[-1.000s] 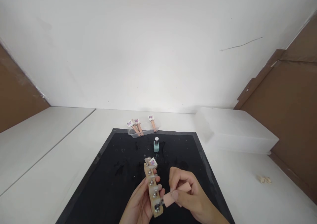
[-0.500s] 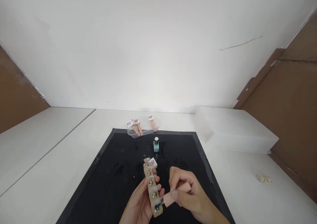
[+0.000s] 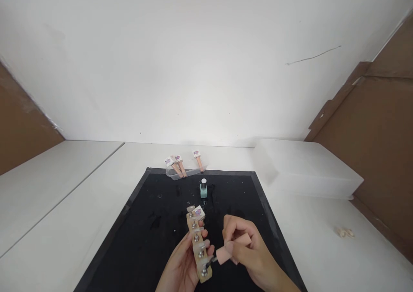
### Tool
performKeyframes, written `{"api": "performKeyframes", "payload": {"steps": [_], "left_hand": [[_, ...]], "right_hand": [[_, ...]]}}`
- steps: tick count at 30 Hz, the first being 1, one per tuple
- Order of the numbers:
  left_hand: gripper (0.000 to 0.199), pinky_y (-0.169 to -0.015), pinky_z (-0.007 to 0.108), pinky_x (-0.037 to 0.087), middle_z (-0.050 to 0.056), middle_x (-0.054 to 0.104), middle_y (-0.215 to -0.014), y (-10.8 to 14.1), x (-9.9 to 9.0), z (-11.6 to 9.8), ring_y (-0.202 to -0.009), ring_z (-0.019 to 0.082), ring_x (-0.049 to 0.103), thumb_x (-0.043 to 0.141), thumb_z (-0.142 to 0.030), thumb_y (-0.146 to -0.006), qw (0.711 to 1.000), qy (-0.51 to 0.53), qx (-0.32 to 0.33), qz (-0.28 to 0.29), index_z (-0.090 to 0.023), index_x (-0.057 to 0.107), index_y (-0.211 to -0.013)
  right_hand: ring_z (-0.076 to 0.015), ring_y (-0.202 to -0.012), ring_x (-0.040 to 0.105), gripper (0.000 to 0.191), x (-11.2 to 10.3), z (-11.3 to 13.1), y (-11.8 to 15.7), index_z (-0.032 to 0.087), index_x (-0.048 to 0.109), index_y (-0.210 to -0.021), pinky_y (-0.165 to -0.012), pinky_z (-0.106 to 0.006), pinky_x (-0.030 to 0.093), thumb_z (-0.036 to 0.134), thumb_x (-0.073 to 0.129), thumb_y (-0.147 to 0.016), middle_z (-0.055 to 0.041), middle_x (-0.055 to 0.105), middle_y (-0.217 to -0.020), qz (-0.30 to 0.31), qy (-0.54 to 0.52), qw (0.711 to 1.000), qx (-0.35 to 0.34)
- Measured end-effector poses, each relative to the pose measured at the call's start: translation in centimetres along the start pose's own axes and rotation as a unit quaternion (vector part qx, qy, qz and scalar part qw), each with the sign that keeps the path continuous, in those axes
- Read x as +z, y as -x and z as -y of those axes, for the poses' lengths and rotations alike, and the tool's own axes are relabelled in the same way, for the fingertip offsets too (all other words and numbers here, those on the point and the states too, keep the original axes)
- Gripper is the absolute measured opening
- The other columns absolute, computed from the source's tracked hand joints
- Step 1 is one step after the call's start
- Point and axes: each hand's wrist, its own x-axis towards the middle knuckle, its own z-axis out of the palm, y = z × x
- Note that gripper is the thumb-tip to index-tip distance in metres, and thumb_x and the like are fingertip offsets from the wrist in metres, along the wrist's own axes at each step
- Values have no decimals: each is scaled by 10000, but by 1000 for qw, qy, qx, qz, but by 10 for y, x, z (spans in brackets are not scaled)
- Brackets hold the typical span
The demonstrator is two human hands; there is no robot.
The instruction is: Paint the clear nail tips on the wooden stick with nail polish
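Over the near half of the black mat (image 3: 135,244), a tan strip (image 3: 197,245) set with metal balls is gripped by the left hand (image 3: 180,261), the fingers being curled around it from beneath. By the right hand (image 3: 243,251), closed in a pinch, a pink brush handle (image 3: 223,255) is held over the mat, its dark brush tip touching or just beside the clear nail tip at the strip's nearest end; which cannot be told. A teal bottle (image 3: 203,192) is stood toward the mat's far edge, where a clear tray (image 3: 176,177) of pink-and-white bottles (image 3: 199,163) is placed.
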Motion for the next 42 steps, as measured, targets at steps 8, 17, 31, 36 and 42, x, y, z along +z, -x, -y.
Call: {"api": "performKeyframes", "payload": {"steps": [8, 17, 31, 36, 42], "left_hand": [[400, -606, 247, 519, 52, 669, -745, 3, 5, -1, -603, 123, 635, 437, -86, -818, 1000, 0, 2, 0, -77, 416, -1217], [333, -628, 258, 540, 58, 667, -761, 6, 9, -3, -628, 136, 646, 447, -93, -812, 999, -29, 5, -21, -68, 480, -1143], [305, -658, 262, 538, 66, 677, -777, 4, 8, 0, -628, 139, 646, 469, -94, -797, 1000, -23, 11, -15, -81, 514, -1098], [287, -645, 265, 533, 65, 674, -776, 7, 9, -3, -631, 143, 641, 499, -95, -780, 999, -31, 6, -18, -83, 540, -1065], [280, -625, 267, 527, 75, 672, -819, 8, 7, -5, -660, 145, 636, 516, -91, -771, 999, -29, 2, -25, -97, 559, -1047]], "right_hand": [[-61, -436, 283, 225, 0, 3, -2, 158, 496, -565, -401, -204, 218, 258, 640, -706, 44, 381, -584, -34, -9, 999, -5], [-59, -436, 266, 172, -2, 2, -2, 162, 477, -569, -401, -200, 211, 191, 600, -685, 54, 367, -569, -64, -18, 998, 4], [-55, -432, 299, 187, -3, 6, -4, 162, 473, -581, -402, -201, 213, 205, 608, -704, 58, 369, -576, -78, -58, 995, 5], [-41, -411, 298, 213, -1, 7, -5, 152, 499, -597, -399, -200, 215, 256, 647, -711, 60, 381, -577, -52, -84, 995, 23], [-35, -395, 311, 230, 1, 1, -4, 141, 519, -597, -401, -204, 208, 273, 679, -696, 58, 403, -560, -17, -66, 997, 43]]}}
